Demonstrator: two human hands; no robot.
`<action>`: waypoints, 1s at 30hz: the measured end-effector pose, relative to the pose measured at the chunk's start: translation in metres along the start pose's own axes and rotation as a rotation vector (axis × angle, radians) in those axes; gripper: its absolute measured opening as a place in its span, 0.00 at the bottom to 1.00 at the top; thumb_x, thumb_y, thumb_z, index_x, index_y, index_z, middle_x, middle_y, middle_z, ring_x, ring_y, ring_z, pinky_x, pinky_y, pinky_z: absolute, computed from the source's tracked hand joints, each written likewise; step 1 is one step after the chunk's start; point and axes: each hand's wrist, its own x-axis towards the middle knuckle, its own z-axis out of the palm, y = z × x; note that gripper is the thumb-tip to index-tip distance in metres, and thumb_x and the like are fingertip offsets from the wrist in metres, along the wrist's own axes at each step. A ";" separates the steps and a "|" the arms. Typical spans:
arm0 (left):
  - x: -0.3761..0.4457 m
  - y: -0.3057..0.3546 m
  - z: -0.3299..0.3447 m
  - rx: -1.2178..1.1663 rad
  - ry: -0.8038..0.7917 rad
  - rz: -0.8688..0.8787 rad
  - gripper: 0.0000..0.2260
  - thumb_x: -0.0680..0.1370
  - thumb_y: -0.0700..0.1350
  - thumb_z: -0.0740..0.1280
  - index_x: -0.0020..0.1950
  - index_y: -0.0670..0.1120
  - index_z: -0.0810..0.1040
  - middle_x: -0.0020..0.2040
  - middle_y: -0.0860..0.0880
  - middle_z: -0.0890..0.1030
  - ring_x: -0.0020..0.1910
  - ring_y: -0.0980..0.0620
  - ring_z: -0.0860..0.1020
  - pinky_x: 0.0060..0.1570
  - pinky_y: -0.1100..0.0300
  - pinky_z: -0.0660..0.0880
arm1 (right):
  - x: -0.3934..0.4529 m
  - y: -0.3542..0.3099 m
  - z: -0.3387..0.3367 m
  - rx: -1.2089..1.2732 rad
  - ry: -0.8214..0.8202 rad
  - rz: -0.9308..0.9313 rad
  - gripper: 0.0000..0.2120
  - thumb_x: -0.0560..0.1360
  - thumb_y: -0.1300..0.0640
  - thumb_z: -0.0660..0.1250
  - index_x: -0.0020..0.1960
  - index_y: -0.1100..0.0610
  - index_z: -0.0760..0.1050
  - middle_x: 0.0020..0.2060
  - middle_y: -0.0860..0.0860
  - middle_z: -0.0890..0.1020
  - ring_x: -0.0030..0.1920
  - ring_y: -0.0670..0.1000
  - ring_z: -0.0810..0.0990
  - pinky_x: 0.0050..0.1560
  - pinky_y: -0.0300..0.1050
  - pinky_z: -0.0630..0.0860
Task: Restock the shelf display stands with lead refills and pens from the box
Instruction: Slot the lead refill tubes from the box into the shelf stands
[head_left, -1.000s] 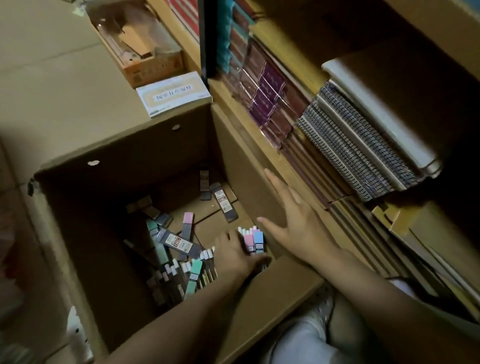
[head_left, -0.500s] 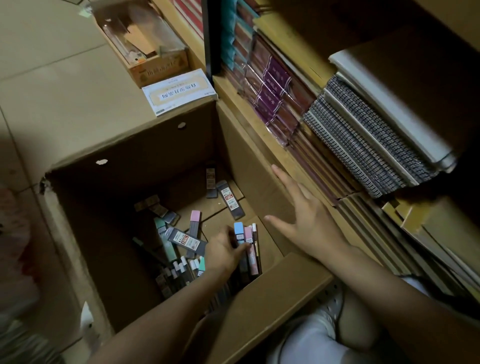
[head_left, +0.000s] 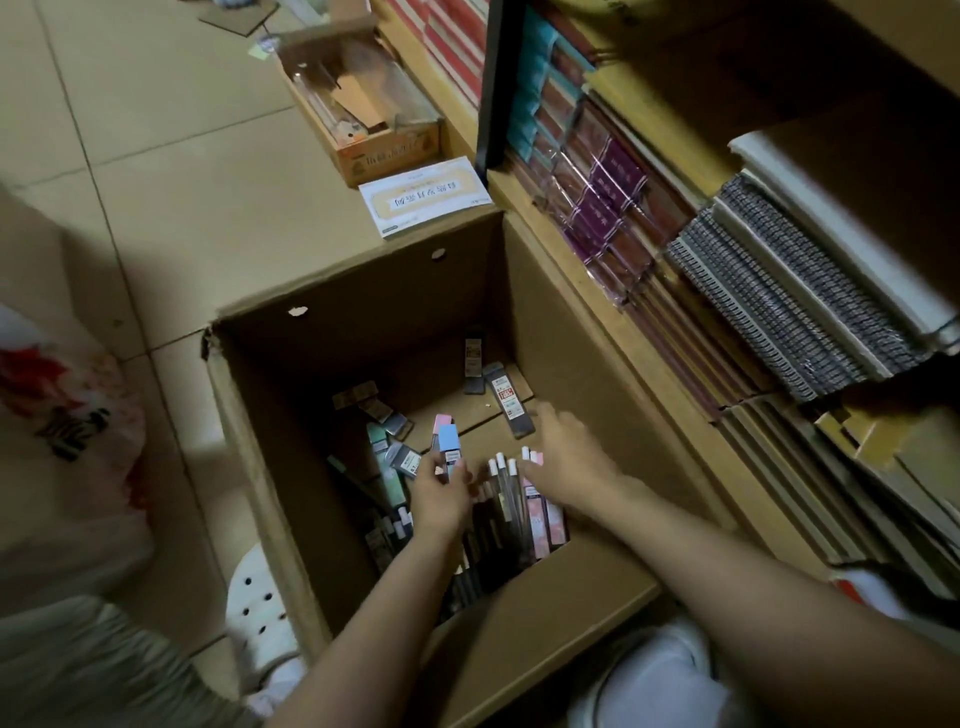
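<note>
A large open cardboard box (head_left: 363, 291) stands on the floor beside the shelf. Several lead refill cases lie loose on its bottom, among them a dark case with a red-and-white label (head_left: 511, 402). My left hand (head_left: 441, 493) is inside the box, fingers closed on a blue-capped refill case (head_left: 449, 441) held upright. My right hand (head_left: 569, 460) is also inside the box, fingers spread, resting over a bunch of white-capped and pink refill cases (head_left: 524, 499) leaning against the near wall.
A wooden shelf (head_left: 550, 228) at the right holds stacked notebooks and spiral pads (head_left: 789, 301). A small carton (head_left: 363, 114) and a white printed card (head_left: 423, 195) lie on the tiled floor beyond the box. A plastic bag (head_left: 57, 441) sits at left.
My right hand left the box's right wall and dropped into the box over the leaning refills. My left hand let the bunch go and lifted one blue-capped case.
</note>
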 end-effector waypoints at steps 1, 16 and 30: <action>-0.001 -0.003 -0.001 -0.013 -0.002 -0.027 0.07 0.82 0.44 0.61 0.60 0.46 0.73 0.48 0.43 0.80 0.38 0.51 0.77 0.33 0.58 0.71 | 0.006 0.003 0.012 0.038 -0.090 0.161 0.28 0.76 0.54 0.69 0.72 0.56 0.62 0.66 0.58 0.72 0.65 0.59 0.73 0.60 0.51 0.72; 0.009 -0.033 0.024 -0.029 0.056 -0.205 0.05 0.77 0.40 0.69 0.47 0.50 0.78 0.45 0.48 0.82 0.48 0.47 0.81 0.51 0.50 0.79 | 0.040 0.015 0.068 -0.124 -0.020 0.206 0.28 0.69 0.49 0.77 0.63 0.55 0.68 0.59 0.54 0.77 0.60 0.55 0.77 0.54 0.48 0.74; 0.014 -0.011 0.017 -0.009 0.016 -0.132 0.05 0.80 0.38 0.64 0.52 0.48 0.73 0.47 0.44 0.81 0.46 0.47 0.81 0.49 0.49 0.80 | 0.045 0.008 0.059 0.157 -0.088 0.220 0.08 0.74 0.56 0.73 0.53 0.53 0.80 0.49 0.51 0.84 0.49 0.52 0.82 0.51 0.48 0.79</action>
